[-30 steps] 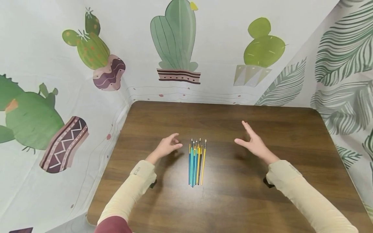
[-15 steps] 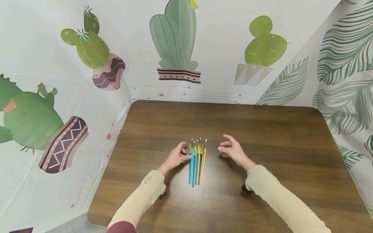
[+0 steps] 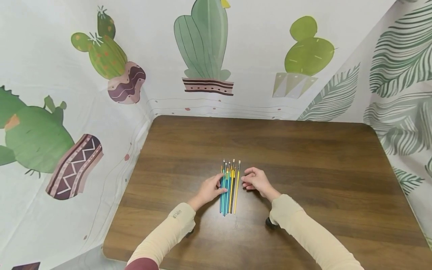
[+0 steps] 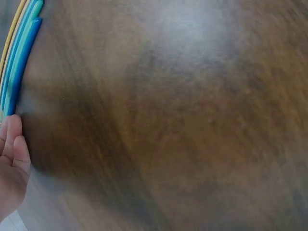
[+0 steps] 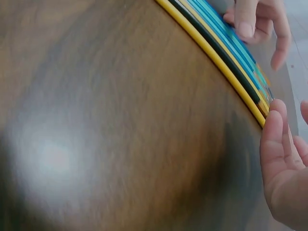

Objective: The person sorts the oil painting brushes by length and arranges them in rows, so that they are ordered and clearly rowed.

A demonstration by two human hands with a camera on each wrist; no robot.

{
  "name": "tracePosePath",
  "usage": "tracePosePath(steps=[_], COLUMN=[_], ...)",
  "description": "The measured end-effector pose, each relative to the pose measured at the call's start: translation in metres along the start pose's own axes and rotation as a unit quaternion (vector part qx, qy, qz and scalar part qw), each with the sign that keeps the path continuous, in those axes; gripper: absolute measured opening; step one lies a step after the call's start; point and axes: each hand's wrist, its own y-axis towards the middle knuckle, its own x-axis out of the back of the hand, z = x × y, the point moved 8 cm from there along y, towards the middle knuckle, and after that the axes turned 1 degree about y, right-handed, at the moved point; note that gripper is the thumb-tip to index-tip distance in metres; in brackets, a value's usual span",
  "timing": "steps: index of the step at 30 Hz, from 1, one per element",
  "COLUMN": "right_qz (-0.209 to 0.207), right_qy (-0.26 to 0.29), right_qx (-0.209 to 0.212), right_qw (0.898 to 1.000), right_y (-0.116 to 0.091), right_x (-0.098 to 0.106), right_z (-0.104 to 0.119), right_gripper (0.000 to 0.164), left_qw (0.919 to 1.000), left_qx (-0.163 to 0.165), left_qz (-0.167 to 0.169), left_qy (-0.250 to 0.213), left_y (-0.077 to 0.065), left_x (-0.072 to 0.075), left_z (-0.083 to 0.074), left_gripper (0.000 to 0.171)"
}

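Observation:
Several thin paintbrushes (image 3: 225, 202) with blue, teal, yellow and black handles lie side by side on the table, bristles toward the far edge. One yellow paintbrush (image 3: 237, 192) lies slightly apart on the right of the bunch. My left hand (image 3: 209, 188) is at the bunch's left side, thumb and fingertips overlapping the outer blue handles. Over on the right, my right hand (image 3: 258, 181) has its loosely bent fingers close beside the yellow brush. In the right wrist view, the right fingertips (image 5: 273, 120) are right at the brushes' bristle ends.
The brown wood-grain table (image 3: 320, 161) has rounded corners. A white cloth (image 3: 256, 45) printed with cacti and leaves hangs behind it and along its sides. Dark wrist devices show under both sleeves.
Both hands have moved inward to the brushes, the right one travelling farther leftward and nearer the person. The left has gone from beside the bunch to its outer handles. The brushes lie much as before.

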Motion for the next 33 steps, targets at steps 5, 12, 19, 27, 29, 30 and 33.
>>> tracePosePath(steps=[5, 12, 19, 27, 29, 30, 33], right_qz=[-0.016, -0.058, -0.091, -0.114, -0.117, -0.12, -0.129], right_qy=[-0.023, -0.06, -0.136, -0.182, -0.186, -0.188, -0.211], right_qx=[-0.007, 0.006, 0.022, 0.022, 0.024, 0.026, 0.04], right_qw=[1.0, 0.996, 0.986, 0.976, 0.975, 0.975, 0.968], right_y=[0.001, 0.004, 0.005, 0.005, 0.004, 0.003, 0.0], right_x=[-0.014, -0.02, -0.021, -0.02, -0.02, -0.02, -0.021], right_z=[-0.007, -0.015, -0.011, -0.008, -0.007, -0.007, -0.005], right_gripper=[0.03, 0.022, 0.018, 0.017, 0.017, 0.017, 0.019], left_qw=[0.9998, 0.999, 0.9988, 0.9987, 0.9987, 0.9986, 0.9986], left_qx=[0.008, 0.018, 0.011, 0.021, 0.022, 0.021, 0.019], left_qz=[0.006, 0.002, -0.006, 0.002, 0.001, 0.001, -0.002], left_qy=[0.015, 0.04, 0.048, 0.046, 0.047, 0.047, 0.049], left_y=[-0.001, 0.001, 0.001, 0.002, 0.002, 0.002, 0.001], left_x=[-0.004, -0.006, -0.006, -0.007, -0.007, -0.007, -0.006], left_z=[0.001, 0.005, 0.006, 0.008, 0.008, 0.008, 0.007], left_gripper=[0.053, 0.046, 0.045, 0.046, 0.046, 0.046, 0.046])
